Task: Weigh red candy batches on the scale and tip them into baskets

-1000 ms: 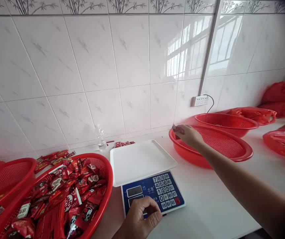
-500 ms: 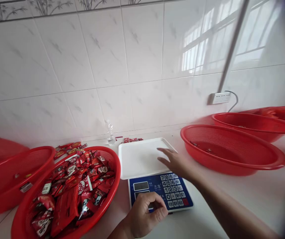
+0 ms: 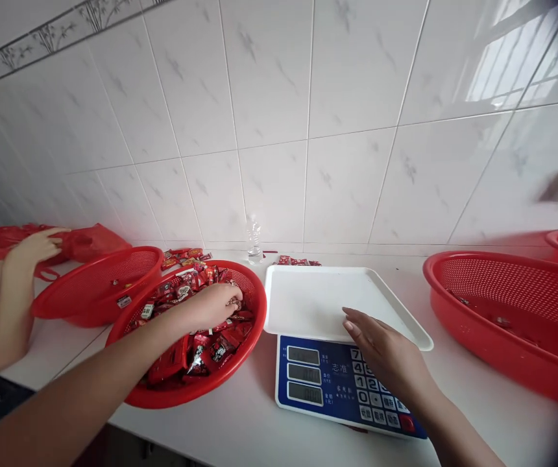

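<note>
My left hand (image 3: 213, 306) reaches into the red basket (image 3: 258, 305) of red-wrapped packets (image 3: 220, 350). Its fingers curl down among the packets near the basket's right side, and what they grip is too small to make out. My right hand (image 3: 381, 340) hovers over the front edge of the white scale tray (image 3: 303, 301) and the keypad, fingers extended and nothing in them. The blue scale (image 3: 330, 383) faces me with three small displays at its left.
A red basket (image 3: 493, 311) with a few small items stands at the right, another (image 3: 98, 285) at the left. Another person's hand (image 3: 36, 250) is over red bags (image 3: 98, 240) at the far left. A clear bottle (image 3: 254, 240) stands near the tiled wall.
My left hand has moved left from in front of the scale into the packet basket. My right hand remains by the tray. The view has turned left, bringing another person's arms into sight.
</note>
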Demonstrator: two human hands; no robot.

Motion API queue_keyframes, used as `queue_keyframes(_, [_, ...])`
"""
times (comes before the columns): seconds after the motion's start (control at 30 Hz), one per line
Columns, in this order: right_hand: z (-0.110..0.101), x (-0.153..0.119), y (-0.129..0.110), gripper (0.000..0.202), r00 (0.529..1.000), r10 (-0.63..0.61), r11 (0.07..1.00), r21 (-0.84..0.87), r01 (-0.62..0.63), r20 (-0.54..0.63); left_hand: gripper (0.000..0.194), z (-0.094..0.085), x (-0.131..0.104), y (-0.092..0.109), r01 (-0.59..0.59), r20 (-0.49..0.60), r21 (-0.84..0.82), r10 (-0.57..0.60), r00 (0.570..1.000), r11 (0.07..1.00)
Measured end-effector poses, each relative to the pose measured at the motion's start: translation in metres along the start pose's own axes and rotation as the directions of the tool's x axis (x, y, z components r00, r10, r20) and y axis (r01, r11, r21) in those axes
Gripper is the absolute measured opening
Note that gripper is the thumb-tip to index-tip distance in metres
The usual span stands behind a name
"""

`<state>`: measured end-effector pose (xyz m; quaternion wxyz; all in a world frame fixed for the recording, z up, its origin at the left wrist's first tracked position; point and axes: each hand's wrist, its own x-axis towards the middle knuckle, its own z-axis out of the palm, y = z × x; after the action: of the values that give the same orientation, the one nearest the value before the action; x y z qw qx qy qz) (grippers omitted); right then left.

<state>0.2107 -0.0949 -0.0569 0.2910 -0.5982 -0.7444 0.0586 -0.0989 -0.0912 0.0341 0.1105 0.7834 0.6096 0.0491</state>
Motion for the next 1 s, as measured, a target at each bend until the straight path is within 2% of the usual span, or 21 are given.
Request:
queue_keyframes(0.07, [0.0,0.0,0.0,0.047,1.0,-0.013,1.0,0.005,0.013,-0.01,0.028,0.004,0.025,-0.013,0.002,0.203,0.094,-0.021,0.979,0.996])
queue_keyframes(0.13, [0.001,0.001,0.001,0.047,0.999,-0.025,1.0,0.002,0.025,-0.023,0.041,0.01,0.043,-0.017,-0.041,0.411,0.134,-0.018,0.911,0.99])
queue_keyframes(0.2, [0.001,0.001,0.003,0.046,0.999,-0.03,1.0,0.0,0.03,-0.033,0.056,0.016,0.054,-0.015,-0.029,0.515,0.17,-0.063,0.855,0.985])
queue_keyframes(0.27, [0.001,0.001,0.004,0.046,0.998,-0.041,0.999,0.004,0.041,-0.04,0.07,0.021,0.06,-0.011,0.027,0.488,0.21,-0.128,0.864,0.977])
queue_keyframes(0.33, [0.001,0.001,0.005,0.045,0.998,-0.055,0.998,0.011,0.055,-0.043,0.075,0.027,0.061,-0.008,0.057,0.41,0.222,-0.146,0.9,0.973])
queue_keyframes(0.43, [0.001,0.0,0.005,0.045,0.997,-0.06,0.998,0.015,0.06,-0.038,0.062,0.034,0.058,-0.006,0.057,0.297,0.23,-0.125,0.947,0.972])
queue_keyframes(0.6, [0.001,0.0,0.005,0.043,0.998,-0.055,0.998,0.016,0.055,-0.028,0.028,0.035,0.053,-0.01,0.05,0.227,0.193,-0.094,0.969,0.98])
queue_keyframes(0.67, [0.0,0.0,0.005,0.042,0.998,-0.056,0.998,0.015,0.056,-0.026,0.017,0.03,0.055,-0.015,0.041,0.223,0.175,-0.08,0.972,0.984])
queue_keyframes(0.77, [0.0,0.0,0.005,0.042,0.998,-0.055,0.998,0.011,0.055,-0.02,0.012,0.017,0.06,-0.029,0.027,0.189,0.074,-0.04,0.981,0.997])
queue_keyframes(0.9, [0.0,0.0,0.004,0.041,0.998,-0.054,0.998,0.01,0.054,-0.013,0.02,-0.007,0.065,-0.041,0.029,0.078,-0.168,-0.016,0.997,0.985])
queue_keyframes(1.0, [0.0,0.0,0.005,0.04,0.998,-0.056,0.998,0.005,0.056,-0.016,0.029,-0.021,0.067,-0.031,0.031,0.079,-0.39,-0.001,0.997,0.92])
